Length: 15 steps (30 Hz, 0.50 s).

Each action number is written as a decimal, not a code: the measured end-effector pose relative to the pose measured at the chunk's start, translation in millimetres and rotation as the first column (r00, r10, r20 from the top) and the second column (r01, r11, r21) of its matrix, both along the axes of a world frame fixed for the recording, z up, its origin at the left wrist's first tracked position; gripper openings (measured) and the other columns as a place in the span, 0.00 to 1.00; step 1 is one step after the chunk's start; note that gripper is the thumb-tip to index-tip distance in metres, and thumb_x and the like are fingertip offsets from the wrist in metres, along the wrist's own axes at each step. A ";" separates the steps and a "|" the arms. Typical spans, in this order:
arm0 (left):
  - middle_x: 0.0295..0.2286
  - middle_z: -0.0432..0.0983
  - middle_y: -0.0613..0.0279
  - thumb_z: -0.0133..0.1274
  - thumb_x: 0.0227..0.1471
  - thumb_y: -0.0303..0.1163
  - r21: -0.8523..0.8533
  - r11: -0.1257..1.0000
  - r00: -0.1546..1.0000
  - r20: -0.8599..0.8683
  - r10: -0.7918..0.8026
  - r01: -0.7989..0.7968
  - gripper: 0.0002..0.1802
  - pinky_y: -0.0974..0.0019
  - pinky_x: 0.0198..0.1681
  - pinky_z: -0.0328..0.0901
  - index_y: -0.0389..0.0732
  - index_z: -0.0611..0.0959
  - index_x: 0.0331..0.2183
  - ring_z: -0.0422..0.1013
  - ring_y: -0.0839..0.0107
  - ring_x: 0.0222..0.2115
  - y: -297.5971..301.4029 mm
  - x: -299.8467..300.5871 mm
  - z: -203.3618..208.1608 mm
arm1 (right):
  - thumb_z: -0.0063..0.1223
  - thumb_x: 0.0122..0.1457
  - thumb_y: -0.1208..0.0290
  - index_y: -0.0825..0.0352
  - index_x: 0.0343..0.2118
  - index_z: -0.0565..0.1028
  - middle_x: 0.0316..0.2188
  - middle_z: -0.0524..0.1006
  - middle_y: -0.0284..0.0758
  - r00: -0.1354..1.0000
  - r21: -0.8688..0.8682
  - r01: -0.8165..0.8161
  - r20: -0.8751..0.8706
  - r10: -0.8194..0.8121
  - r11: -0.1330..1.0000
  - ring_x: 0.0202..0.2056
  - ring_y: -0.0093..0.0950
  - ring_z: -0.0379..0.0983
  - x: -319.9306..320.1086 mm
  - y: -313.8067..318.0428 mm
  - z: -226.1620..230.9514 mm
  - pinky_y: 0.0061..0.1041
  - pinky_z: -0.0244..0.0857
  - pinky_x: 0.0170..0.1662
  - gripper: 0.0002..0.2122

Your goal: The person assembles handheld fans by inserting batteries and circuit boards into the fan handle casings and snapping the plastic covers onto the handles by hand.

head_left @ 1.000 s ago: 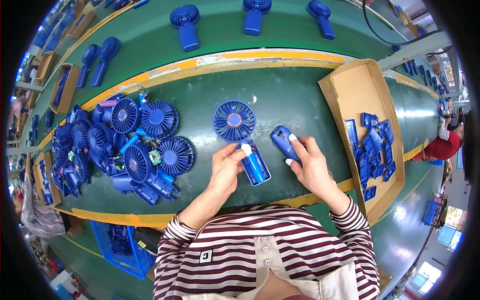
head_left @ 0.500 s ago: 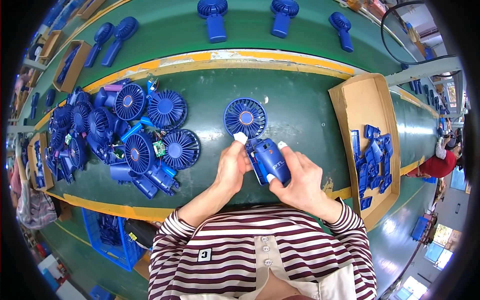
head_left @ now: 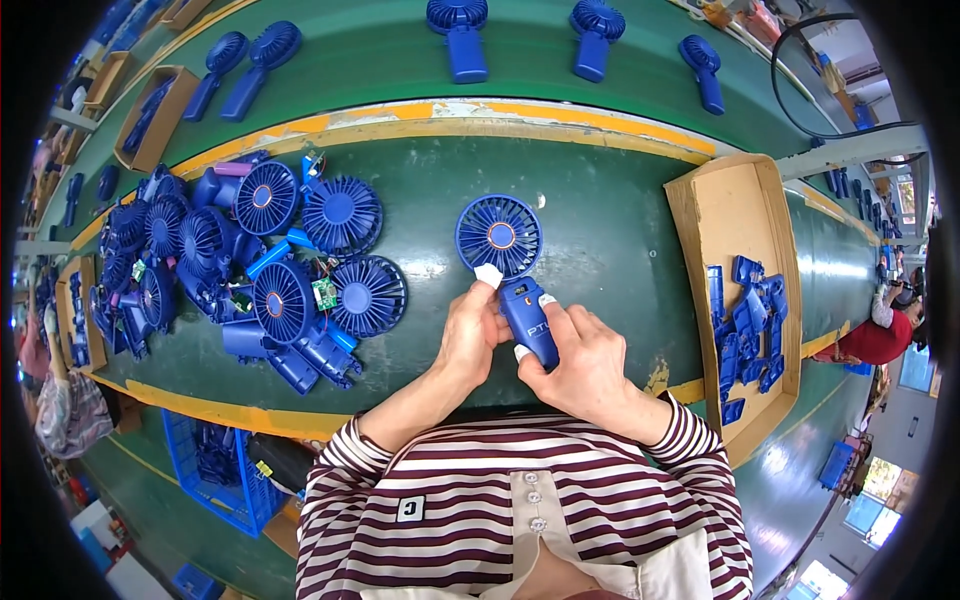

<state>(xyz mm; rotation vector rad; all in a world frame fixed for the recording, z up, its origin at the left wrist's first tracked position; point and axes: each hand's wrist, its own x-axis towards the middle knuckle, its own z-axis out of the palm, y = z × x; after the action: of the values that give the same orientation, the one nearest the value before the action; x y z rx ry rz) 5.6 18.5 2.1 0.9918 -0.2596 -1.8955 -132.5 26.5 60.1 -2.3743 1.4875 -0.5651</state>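
A blue handheld fan lies in front of me, its round slatted head (head_left: 499, 236) pointing away and its handle toward me. A blue handle cover (head_left: 531, 324) lies along the handle and hides what is inside. My left hand (head_left: 466, 337) is closed on the fan where head and handle meet, with a white-covered fingertip against the slats. Thumb and fingers of my right hand (head_left: 585, 362) grip the cover from its right side; their tips wear white covers too.
To the left is a heap of blue fan parts (head_left: 200, 245) with batteries and green circuit boards. A cardboard box (head_left: 690, 215) of blue plastic pieces stands right. Beyond a yellow-edged ledge (head_left: 450, 125), several fans (head_left: 467, 52) lie on a green belt. Below left is a blue crate (head_left: 185, 450).
The cover was tilted off to the right with the handle's inside showing; my right hand has moved it left onto the handle. Fans on the belt have shifted right.
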 end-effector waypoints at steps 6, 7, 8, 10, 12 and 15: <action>0.39 0.68 0.56 0.36 0.53 0.48 -0.024 1.000 1.000 -0.010 -0.003 0.003 0.26 0.63 0.40 0.65 0.35 0.67 0.43 0.69 0.68 0.37 1.5 0.1 1.4 | 0.56 0.34 0.67 0.74 0.32 0.71 0.19 0.68 0.37 1.000 -0.026 -0.009 -0.001 0.009 1.000 0.19 0.32 0.68 -1.0 0.6 -4.5 0.28 0.64 0.19 0.20; 0.39 0.68 0.56 0.37 0.53 0.48 -0.026 1.000 1.000 -0.009 0.004 -0.004 0.25 0.62 0.40 0.65 0.35 0.67 0.43 0.69 0.67 0.37 1.8 0.0 1.4 | 0.56 0.34 0.67 0.74 0.32 0.71 0.19 0.68 0.37 1.000 -0.026 -0.009 0.000 0.009 1.000 0.19 0.32 0.68 -0.6 0.7 -4.5 0.28 0.64 0.19 0.20; 0.38 0.69 0.56 0.37 0.53 0.47 -0.027 1.000 1.000 -0.008 0.009 -0.010 0.25 0.62 0.40 0.65 0.35 0.67 0.42 0.69 0.67 0.37 2.0 -0.3 1.2 | 0.56 0.33 0.68 0.75 0.32 0.71 0.19 0.68 0.37 1.000 -0.039 -0.013 -0.020 0.012 0.999 0.19 0.32 0.68 0.1 0.8 -4.5 0.28 0.64 0.19 0.20; 0.38 0.69 0.55 0.37 0.53 0.47 -0.023 1.000 1.000 -0.002 0.004 -0.004 0.25 0.62 0.40 0.66 0.34 0.67 0.42 0.69 0.66 0.37 1.7 -0.2 0.4 | 0.56 0.33 0.69 0.75 0.32 0.71 0.19 0.68 0.37 0.999 -0.050 -0.017 -0.039 0.015 0.999 0.18 0.32 0.68 0.6 0.8 -5.0 0.27 0.64 0.20 0.21; 0.38 0.69 0.55 0.37 0.53 0.47 -0.017 1.000 1.000 0.005 -0.002 0.002 0.25 0.62 0.40 0.66 0.34 0.67 0.42 0.70 0.66 0.37 1.1 -0.4 -0.1 | 0.56 0.33 0.68 0.75 0.31 0.71 0.19 0.68 0.37 0.997 -0.084 -0.040 -0.064 0.035 0.996 0.18 0.31 0.68 0.6 0.3 -6.6 0.27 0.63 0.19 0.20; 0.35 0.71 0.54 0.41 0.52 0.44 0.025 0.999 1.000 0.014 0.022 -0.023 0.22 0.62 0.38 0.67 0.33 0.70 0.39 0.71 0.66 0.34 -0.7 -2.3 0.9 | 0.56 0.32 0.67 0.75 0.30 0.71 0.19 0.68 0.37 0.994 -0.116 -0.073 -0.091 0.063 0.991 0.18 0.31 0.67 -2.7 -1.8 -10.4 0.26 0.63 0.19 0.20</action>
<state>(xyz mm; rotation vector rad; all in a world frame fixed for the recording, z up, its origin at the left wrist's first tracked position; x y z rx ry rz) 3.2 17.8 3.0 1.0215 -0.2319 -1.8761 -135.2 24.7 49.6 -2.5613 1.4394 -0.5550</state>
